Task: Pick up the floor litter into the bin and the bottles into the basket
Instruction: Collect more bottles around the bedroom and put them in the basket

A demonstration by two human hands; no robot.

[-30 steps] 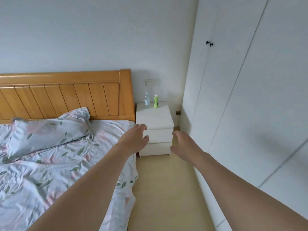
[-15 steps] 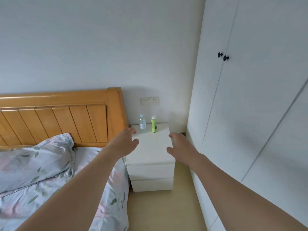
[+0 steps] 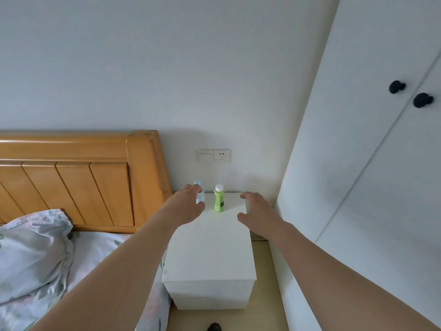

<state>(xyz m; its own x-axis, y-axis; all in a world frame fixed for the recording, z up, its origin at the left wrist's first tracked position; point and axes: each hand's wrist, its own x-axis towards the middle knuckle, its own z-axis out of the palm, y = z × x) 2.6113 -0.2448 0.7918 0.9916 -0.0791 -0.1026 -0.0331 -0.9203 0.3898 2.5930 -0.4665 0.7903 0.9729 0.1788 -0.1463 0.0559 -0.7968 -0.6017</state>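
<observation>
Bottles: clear point(image 3: 200, 195), green point(image 3: 219, 198) upright on nightstand point(image 3: 210, 254).

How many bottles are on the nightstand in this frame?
2: a clear bottle at the back left, partly behind the left hand, and a green bottle just right of it.

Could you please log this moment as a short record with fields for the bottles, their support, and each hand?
support: white nightstand between bed and wardrobe
clear bottle: upright at the back, partly hidden by left hand
green bottle: upright, white cap, free of both hands
left hand: open, reaching at the clear bottle; contact unclear
right hand: open, right of the green bottle, holding nothing
</observation>
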